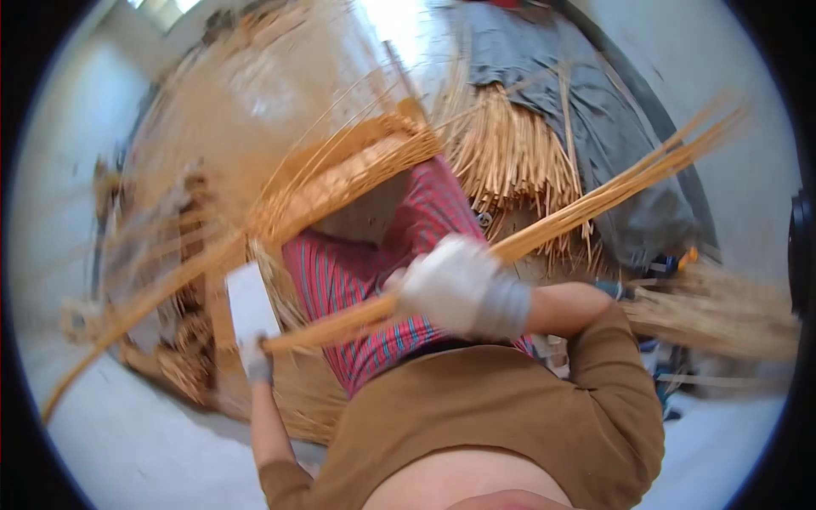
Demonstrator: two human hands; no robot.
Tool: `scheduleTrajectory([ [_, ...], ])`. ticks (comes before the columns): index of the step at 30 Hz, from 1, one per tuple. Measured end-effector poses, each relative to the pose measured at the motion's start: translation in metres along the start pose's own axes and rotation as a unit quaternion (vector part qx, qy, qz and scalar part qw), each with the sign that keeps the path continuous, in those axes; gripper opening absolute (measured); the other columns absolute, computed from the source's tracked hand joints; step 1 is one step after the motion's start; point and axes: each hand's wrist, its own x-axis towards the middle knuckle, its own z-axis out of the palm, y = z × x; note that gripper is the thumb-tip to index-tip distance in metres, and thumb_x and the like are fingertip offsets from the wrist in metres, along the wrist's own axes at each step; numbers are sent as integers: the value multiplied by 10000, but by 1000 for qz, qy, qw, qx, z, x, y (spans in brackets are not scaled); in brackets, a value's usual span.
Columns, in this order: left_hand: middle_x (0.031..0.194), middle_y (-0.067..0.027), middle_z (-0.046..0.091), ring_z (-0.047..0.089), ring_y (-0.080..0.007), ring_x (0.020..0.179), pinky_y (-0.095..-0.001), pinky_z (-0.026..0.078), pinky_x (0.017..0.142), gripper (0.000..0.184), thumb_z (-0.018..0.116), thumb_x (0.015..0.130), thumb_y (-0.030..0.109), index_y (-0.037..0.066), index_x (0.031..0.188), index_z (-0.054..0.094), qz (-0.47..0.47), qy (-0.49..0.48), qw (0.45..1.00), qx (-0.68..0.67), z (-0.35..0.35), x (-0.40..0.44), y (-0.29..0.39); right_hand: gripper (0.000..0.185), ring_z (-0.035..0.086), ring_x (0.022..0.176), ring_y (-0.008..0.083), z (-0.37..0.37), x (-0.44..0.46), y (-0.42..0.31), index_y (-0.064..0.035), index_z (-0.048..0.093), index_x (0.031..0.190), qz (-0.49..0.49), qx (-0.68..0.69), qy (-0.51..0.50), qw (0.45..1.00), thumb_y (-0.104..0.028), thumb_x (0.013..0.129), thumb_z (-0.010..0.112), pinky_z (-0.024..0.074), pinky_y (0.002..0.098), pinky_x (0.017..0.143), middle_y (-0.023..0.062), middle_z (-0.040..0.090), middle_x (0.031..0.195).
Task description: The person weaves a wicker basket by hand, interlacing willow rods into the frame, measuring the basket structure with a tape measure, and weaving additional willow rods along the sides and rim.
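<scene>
A bundle of long, thin tan strips (595,200) runs diagonally across my lap. My right hand (455,287), in a whitish glove with a grey cuff, is closed around its middle. Its lower left end reaches my left hand (257,359), also gloved. A flat white piece (252,304) touches that hand; its fingers are too small and blurred to tell what they hold. Beyond my knees lies a woven piece (340,189) with a braided edge and loose strips sticking out, some smeared by motion.
A thick pile of cut strips (510,149) lies ahead, partly under a grey cloth (650,212). More strips (714,314) lie at the right. Tangled bundles (191,340) are at the left. Red striped trousers (433,204) cover my legs.
</scene>
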Motion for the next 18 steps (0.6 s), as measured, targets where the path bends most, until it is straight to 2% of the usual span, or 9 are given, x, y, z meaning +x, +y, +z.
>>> scheduleTrajectory([
  [2, 896, -151, 676, 640, -342, 922, -444, 435, 998, 204, 612, 778, 45, 81, 970, 671, 41, 27, 999, 20, -4, 16, 35, 132, 661, 622, 329, 27, 0, 46, -127, 639, 763, 57, 20, -57, 997, -254, 798, 636, 513, 499, 603, 104, 664, 686],
  [5, 892, -145, 671, 647, -313, 851, -385, 525, 806, 276, 682, 736, -13, 54, 1004, 686, 79, -42, 987, -131, -2, 31, 51, 96, 693, 768, 299, 97, -12, 101, -126, 677, 838, 37, -7, -19, 999, -210, 792, 673, 542, 435, 661, 115, 692, 800],
  [7, 894, -136, 671, 643, -307, 841, -380, 525, 795, 266, 672, 755, -17, 61, 1009, 692, 98, -90, 983, -130, -20, 31, 69, 132, 690, 833, 260, 114, 0, 107, -83, 703, 944, 78, -29, 220, 972, -113, 815, 697, 550, 362, 702, 132, 693, 876],
  [8, 897, -127, 671, 640, -302, 831, -375, 526, 784, 259, 663, 774, -21, 68, 1014, 698, 133, -142, 973, -127, -24, 34, 77, 132, 690, 833, 260, 116, 9, 102, -83, 703, 944, 68, -20, 218, 973, -113, 815, 697, 550, 362, 702, 132, 693, 876],
  [10, 907, -109, 674, 635, -292, 848, -373, 517, 810, 257, 659, 799, -5, 88, 1035, 702, 100, -153, 961, -205, -18, 35, 83, 181, 686, 820, 236, 117, 20, 85, -41, 699, 1032, 168, 346, 185, 904, -50, 851, 697, 550, 331, 741, 129, 692, 926],
  [11, 917, -91, 676, 630, -282, 865, -372, 509, 835, 257, 654, 824, 11, 108, 1056, 705, 81, -161, 941, -285, -13, 37, 88, 158, 683, 837, 217, 121, 24, 89, -22, 689, 1034, 140, 369, 110, 912, -49, 878, 691, 550, 312, 755, 107, 697, 979],
  [13, 905, -70, 677, 626, -267, 855, -399, 494, 831, 235, 629, 869, 57, 99, 1089, 703, 213, -68, 964, -142, -28, 47, 125, 143, 677, 886, 202, 140, 32, 87, -13, 695, 1028, 107, 428, 84, 894, -31, 886, 682, 545, 305, 789, 107, 700, 1000],
  [15, 946, -57, 683, 628, -257, 903, -412, 471, 881, 241, 646, 869, 104, 149, 1097, 706, 198, -43, 969, -139, -31, 60, 160, 121, 668, 931, 178, 148, 40, 85, -4, 701, 1020, 82, 425, 95, 897, -18, 905, 666, 540, 296, 821, 115, 700, 1003],
  [18, 957, -37, 703, 645, -249, 939, -434, 446, 911, 201, 667, 874, 205, 207, 1069, 718, 207, 73, 968, -125, -25, 92, 210, 187, 654, 956, 169, 140, 47, 85, -20, 674, 1121, 40, 260, 212, 941, -39, 939, 633, 533, 306, 844, 86, 700, 1031],
])
